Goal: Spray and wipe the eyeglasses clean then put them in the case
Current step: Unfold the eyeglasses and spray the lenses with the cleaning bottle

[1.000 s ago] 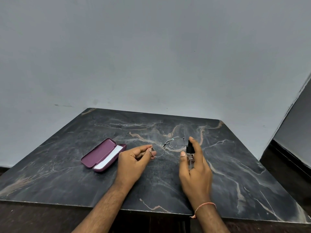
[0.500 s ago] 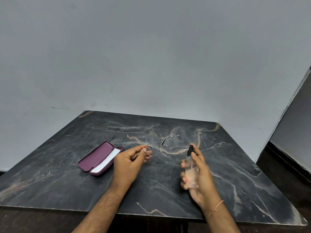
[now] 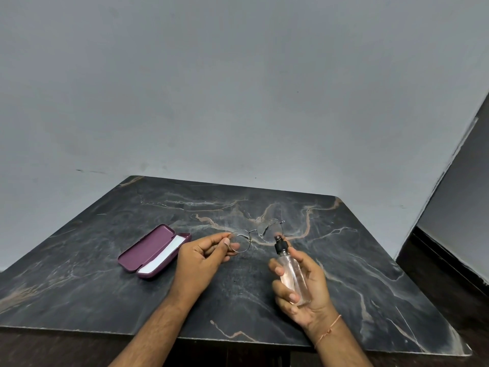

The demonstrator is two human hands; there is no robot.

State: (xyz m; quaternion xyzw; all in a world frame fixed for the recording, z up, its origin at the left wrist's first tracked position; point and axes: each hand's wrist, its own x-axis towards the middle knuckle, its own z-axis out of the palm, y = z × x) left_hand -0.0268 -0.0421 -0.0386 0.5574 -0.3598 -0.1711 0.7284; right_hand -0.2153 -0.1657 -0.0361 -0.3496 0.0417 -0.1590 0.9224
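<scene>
open maroon oblong hard case (image 3: 154,251) with white cloth inside lies left on the dark marble tabletop (image 3: 105,287) | left hand (image 3: 203,256) fingers pinch thin metal-framed eyeglasses (image 3: 256,234) by the left rim, above the tabletop | right hand (image 3: 304,282) fingers curl round clear black-capped spray bottle (image 3: 291,271), nozzle just beside the right lens

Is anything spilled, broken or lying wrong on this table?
Nothing stands out. The left hand holds the eyeglasses intact, the right hand holds the spray bottle, and the case lies open on the dry table with a white cloth inside.
</scene>
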